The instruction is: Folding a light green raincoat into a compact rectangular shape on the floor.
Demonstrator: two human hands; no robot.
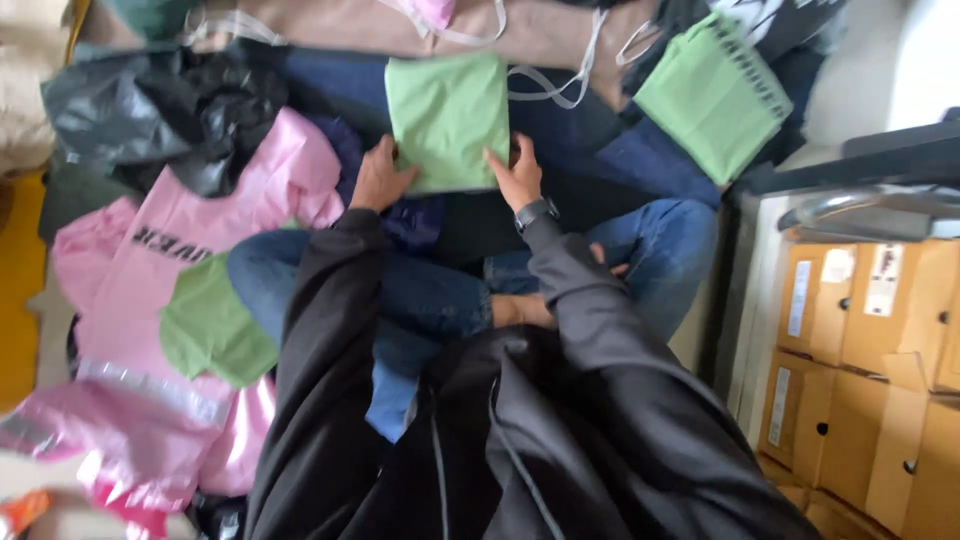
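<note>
A light green folded cloth packet (pixel 447 118) lies in front of me on dark blue fabric. My left hand (pixel 378 178) grips its lower left edge and my right hand (pixel 518 176), with a dark watch on the wrist, grips its lower right edge. Both arms wear black sleeves. I sit cross-legged in blue jeans (pixel 430 295). A second green folded piece (pixel 712 95) lies at the upper right and a third green piece (pixel 212 330) rests on pink bags at my left.
Pink plastic mailing bags (pixel 150 300) are piled at the left, with a black plastic bag (pixel 150 110) behind them. Brown cardboard boxes (pixel 870 370) are stacked at the right beside a grey surface (pixel 870 210). Beige fabric with white straps (pixel 540 35) lies at the back.
</note>
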